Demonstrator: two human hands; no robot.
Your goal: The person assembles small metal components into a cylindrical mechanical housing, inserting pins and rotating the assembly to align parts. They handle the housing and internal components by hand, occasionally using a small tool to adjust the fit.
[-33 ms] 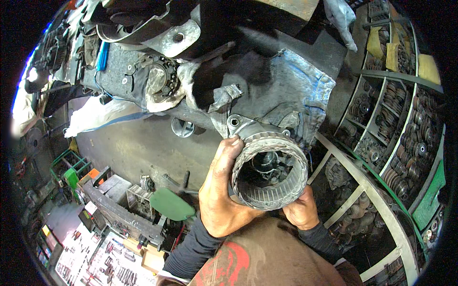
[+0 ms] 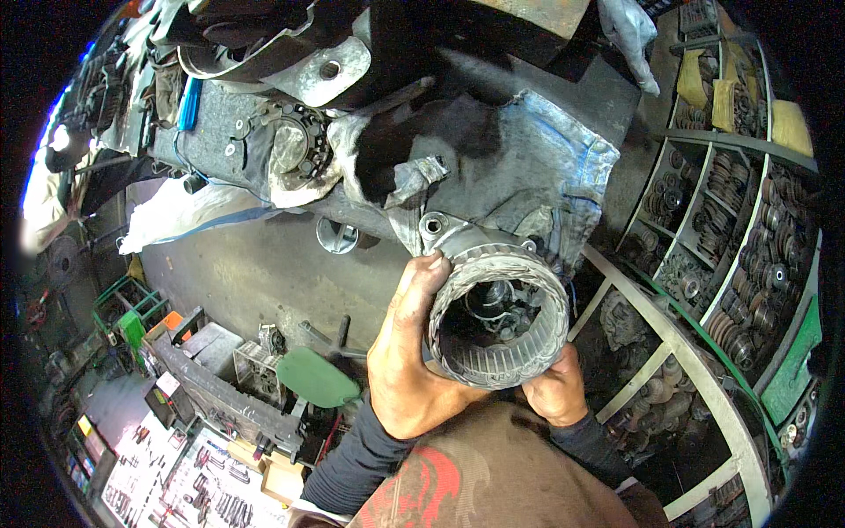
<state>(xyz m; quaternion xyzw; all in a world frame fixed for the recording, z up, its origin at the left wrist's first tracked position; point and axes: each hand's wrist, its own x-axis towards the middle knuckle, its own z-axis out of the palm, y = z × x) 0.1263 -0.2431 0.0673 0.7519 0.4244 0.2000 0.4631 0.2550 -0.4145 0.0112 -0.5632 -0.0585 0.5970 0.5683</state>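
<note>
A round alternator stator, its slotted metal ring wound with pale, worn-looking wire, sits in an aluminium end housing with a bored mounting ear. Its open mouth faces up toward me, and dark metal parts show inside. My left hand grips the left side, thumb along the upper edge near the ear and the other fingers out of sight underneath. Around the lower right, my right hand is curled against it, most fingers hidden behind the ring. Just beyond lie dirty denim jeans, spread as a rag over the bench.
Farther left on the bench are a greasy geared metal part and a blue-handled tool. A green padded seat stands low at left. Shelves of metal parts line the right side, with a pale metal frame close by.
</note>
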